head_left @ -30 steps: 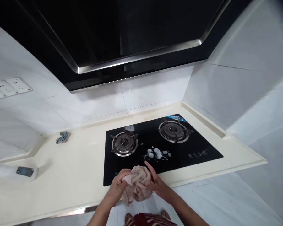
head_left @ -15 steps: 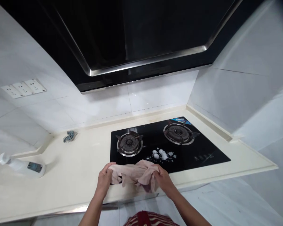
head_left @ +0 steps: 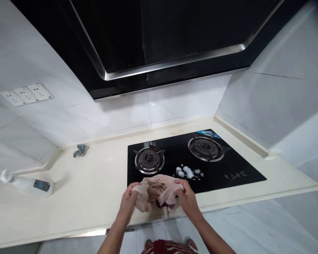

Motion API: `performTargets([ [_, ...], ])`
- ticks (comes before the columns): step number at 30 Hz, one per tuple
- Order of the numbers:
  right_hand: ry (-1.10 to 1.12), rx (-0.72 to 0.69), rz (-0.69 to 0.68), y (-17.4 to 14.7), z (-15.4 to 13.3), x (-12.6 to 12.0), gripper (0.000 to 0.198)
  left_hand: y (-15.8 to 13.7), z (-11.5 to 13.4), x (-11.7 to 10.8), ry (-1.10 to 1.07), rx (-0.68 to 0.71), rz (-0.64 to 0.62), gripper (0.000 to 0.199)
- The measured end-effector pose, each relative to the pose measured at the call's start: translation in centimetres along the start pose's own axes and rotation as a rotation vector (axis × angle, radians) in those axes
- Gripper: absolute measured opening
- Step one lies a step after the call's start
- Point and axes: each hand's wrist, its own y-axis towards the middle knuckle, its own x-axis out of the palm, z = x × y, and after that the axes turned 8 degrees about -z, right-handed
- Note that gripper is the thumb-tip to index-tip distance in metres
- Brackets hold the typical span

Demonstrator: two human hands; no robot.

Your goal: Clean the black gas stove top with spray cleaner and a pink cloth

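Observation:
A crumpled pink cloth (head_left: 159,190) is stretched between my two hands over the front edge of the black gas hob (head_left: 172,155). My left hand (head_left: 129,199) grips its left end, fingers and thumb closed on the fabric. On the other end, my right hand (head_left: 185,195) pinches the cloth the same way. White foam (head_left: 188,172) lies on the glass around the control knobs, just beyond the cloth. Behind it are the left burner (head_left: 149,158) and the right burner (head_left: 205,148). The cloth hides the hob's front left part.
A white spray bottle (head_left: 29,185) lies or stands at the counter's left. A small grey-blue scrunched rag (head_left: 81,150) sits near the back wall. Overhead juts a black range hood (head_left: 169,74). Wall sockets (head_left: 26,94) are at the upper left.
The hands have come slightly closer together, bunching the cloth more. In the picture, hands and cloth sit a little further right; the view has shifted slightly too.

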Motion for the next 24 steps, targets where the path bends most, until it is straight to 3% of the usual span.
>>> performTargets([
  [3, -0.061, -0.177, 0.089, -0.3, 0.0, 1.7, 0.041, 0.6, -2.1, 2.6, 0.297, 0.123, -0.193, 0.039],
  [5, -0.187, -0.233, 0.076, -0.5, 0.2, 3.3, 0.044, 0.9, -3.7, 3.6, 0.557, 0.193, -0.255, 0.042],
  [8, -0.474, -0.27, -0.061, -0.4, 0.7, 5.7, 0.053, 0.9, -6.1, 3.8, 0.862, 0.262, -0.234, 0.049],
  [10, -0.64, -0.298, -0.178, 0.2, 0.9, 6.9, 0.069, 0.9, -7.5, 2.8, 1.0, 0.306, -0.2, 0.047],
  [13, -0.773, -0.293, -0.289, 1.6, 0.8, 8.1, 0.095, 1.3, -9.2, 0.4, 0.991, 0.352, -0.135, 0.037],
  [17, -0.812, -0.223, -0.287, 3.4, 0.1, 8.8, 0.114, 2.3, -10.2, -2.3, 0.764, 0.454, -0.057, 0.03],
  [20, -0.759, -0.125, -0.233, 3.7, 0.0, 8.5, 0.091, 2.8, -10.0, -3.2, 0.681, 0.476, -0.003, 0.029],
  [24, -0.678, -0.126, -0.147, 2.4, 1.9, 6.7, 0.048, 3.4, -9.9, -4.0, 0.809, 0.503, 0.14, 0.028],
])
